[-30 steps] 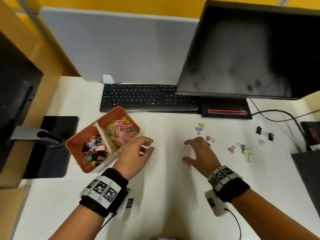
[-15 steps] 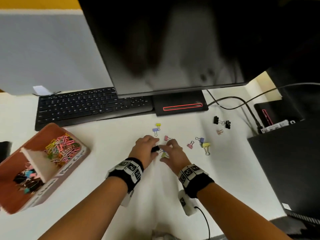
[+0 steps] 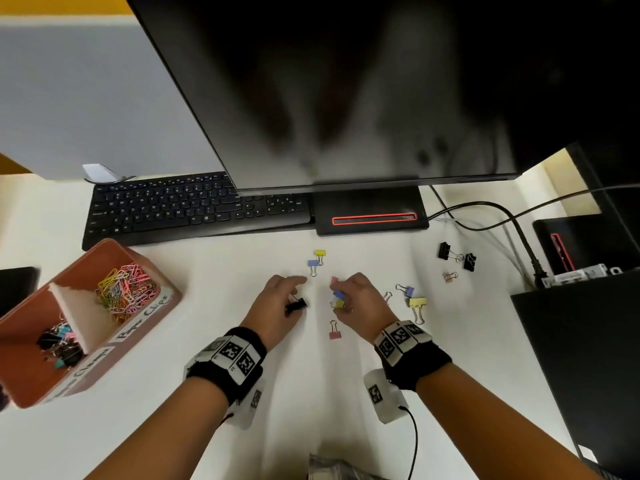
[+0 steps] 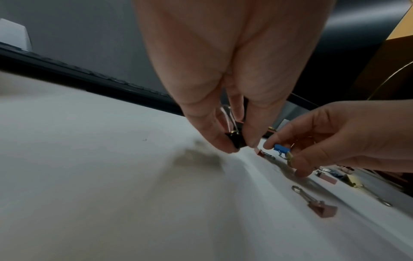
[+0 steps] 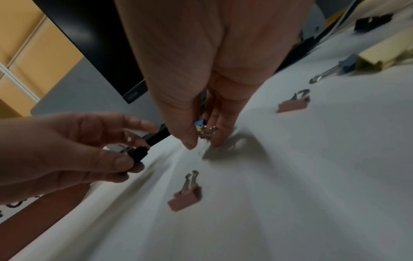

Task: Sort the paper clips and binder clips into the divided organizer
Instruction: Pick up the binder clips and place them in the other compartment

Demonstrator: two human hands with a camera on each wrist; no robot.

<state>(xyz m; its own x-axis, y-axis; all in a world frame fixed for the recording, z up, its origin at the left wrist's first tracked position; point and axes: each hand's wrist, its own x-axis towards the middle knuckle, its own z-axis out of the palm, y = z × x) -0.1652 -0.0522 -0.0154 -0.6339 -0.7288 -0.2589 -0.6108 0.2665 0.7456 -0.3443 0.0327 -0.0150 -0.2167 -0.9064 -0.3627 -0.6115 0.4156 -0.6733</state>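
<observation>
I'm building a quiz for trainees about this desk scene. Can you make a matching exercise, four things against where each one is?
Things:
1. small black binder clip
2. small blue binder clip
3. pink binder clip with wire handles
4. pile of coloured paper clips

Places:
A. in the terracotta divided organizer
B. pinched by the left hand
C. lying on the white desk between the wrists
D. held by the right hand

Pairs: 1-B, 2-D, 3-C, 4-A

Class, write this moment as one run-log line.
left hand: pinches black binder clip | right hand: holds blue and yellow binder clips | pink binder clip: on desk | organizer: left
</observation>
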